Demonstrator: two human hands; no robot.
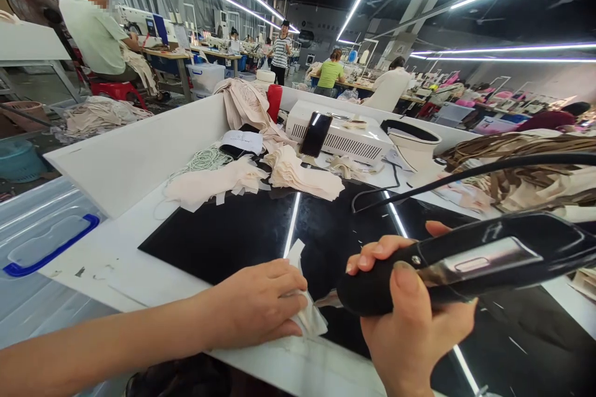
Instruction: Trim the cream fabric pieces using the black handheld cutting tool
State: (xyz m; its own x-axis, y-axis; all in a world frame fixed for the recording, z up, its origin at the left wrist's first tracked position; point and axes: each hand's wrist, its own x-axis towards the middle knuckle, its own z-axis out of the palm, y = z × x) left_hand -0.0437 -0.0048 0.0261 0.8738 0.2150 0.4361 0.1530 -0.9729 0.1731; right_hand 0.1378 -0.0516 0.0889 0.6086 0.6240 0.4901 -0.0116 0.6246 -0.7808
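Observation:
My right hand (pixel 414 316) grips a black hand-held tool (pixel 484 257) with a rounded black nose and a silver plate on its side; a black cable (pixel 465 177) runs from it to the right. The tool's nose sits just above a small pale fabric piece (pixel 313 321) on the glossy black work surface (pixel 233 236). My left hand (pixel 258 307) lies flat on that fabric piece, pressing it down at the near edge of the white table (pixel 139 273).
Stacks of pale cut fabric (pixel 298 175) and a coil of white cord (pixel 205 160) lie further back. A white machine (pixel 347 136) with a phone (pixel 315 134) leaning on it stands behind. A plastic bin lid with blue handle (pixel 46 248) is at left. Other people sit at sewing tables beyond.

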